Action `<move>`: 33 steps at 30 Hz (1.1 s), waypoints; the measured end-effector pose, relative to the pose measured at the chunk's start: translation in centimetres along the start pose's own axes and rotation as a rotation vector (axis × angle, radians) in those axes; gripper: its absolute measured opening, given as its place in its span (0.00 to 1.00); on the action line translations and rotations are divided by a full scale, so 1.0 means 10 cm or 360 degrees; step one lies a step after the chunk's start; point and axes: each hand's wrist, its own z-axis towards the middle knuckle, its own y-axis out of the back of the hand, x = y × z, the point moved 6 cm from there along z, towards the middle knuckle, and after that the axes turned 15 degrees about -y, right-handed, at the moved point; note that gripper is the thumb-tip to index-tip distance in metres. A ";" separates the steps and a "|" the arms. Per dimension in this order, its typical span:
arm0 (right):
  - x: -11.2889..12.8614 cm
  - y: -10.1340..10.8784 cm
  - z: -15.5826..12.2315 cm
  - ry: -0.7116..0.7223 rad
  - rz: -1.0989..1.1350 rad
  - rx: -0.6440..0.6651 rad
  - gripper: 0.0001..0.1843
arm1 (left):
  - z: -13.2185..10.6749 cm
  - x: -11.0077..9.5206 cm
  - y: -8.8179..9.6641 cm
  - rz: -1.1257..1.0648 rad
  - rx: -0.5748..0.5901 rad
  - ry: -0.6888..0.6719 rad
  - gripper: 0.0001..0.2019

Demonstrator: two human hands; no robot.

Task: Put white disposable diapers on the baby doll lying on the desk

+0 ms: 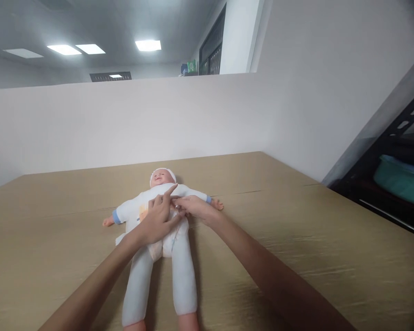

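Observation:
A baby doll lies on its back, head away from me, in a white top with blue cuffs and a white head covering. It wears a white diaper around its hips, with one side part sticking out at the left. My left hand rests over the doll's belly at the diaper's waist, fingers spread and index finger stretched out. Beside it, my right hand has its fingers bent together at the diaper's right upper edge. The fingertips and the diaper's front waist are partly hidden.
The doll lies on a brown table top with thin seams. A white partition stands along the back, with a wall at the right. A dark metal rack at the far right holds a teal basin.

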 end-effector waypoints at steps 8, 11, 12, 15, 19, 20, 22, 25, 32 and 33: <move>-0.05 -0.02 0.04 0.0074 0.0062 -0.0141 0.28 | 0.01 0.15 -0.02 -0.0211 -0.0137 0.0051 0.29; -0.07 0.00 0.01 0.0189 0.0041 -0.0263 0.23 | 0.03 0.18 -0.01 -0.0234 -0.0185 0.0097 0.25; -0.09 0.01 -0.03 0.0245 0.0038 -0.0334 0.20 | 0.03 0.20 -0.01 -0.0239 -0.0192 0.0101 0.25; -0.13 0.03 -0.28 0.0503 -0.0033 -0.0612 0.12 | 0.04 0.23 -0.02 -0.0317 -0.0214 0.0062 0.27; -0.08 -0.11 -0.68 0.1194 -0.0519 -0.0774 0.14 | 0.06 0.29 -0.01 -0.0649 -0.0264 0.0024 0.28; -0.08 -0.15 -0.74 0.1314 -0.0616 -0.0740 0.17 | 0.06 0.30 -0.01 -0.0769 -0.0262 0.0028 0.27; -0.09 -0.18 -0.76 0.1412 -0.0727 -0.0655 0.21 | 0.03 0.28 0.03 -0.0962 -0.0251 0.0027 0.26; -0.11 -0.16 -0.72 0.1462 -0.0870 -0.0584 0.24 | -0.10 0.25 0.14 -0.0928 -0.0315 0.0005 0.20; -0.16 -0.11 -0.71 0.1458 -0.0889 -0.0579 0.24 | -0.87 0.53 0.27 -0.0432 -0.0613 0.0017 0.19; -0.16 -0.11 -0.71 0.1456 -0.0890 -0.0591 0.24 | -0.98 0.61 0.27 -0.0366 -0.0617 0.0036 0.20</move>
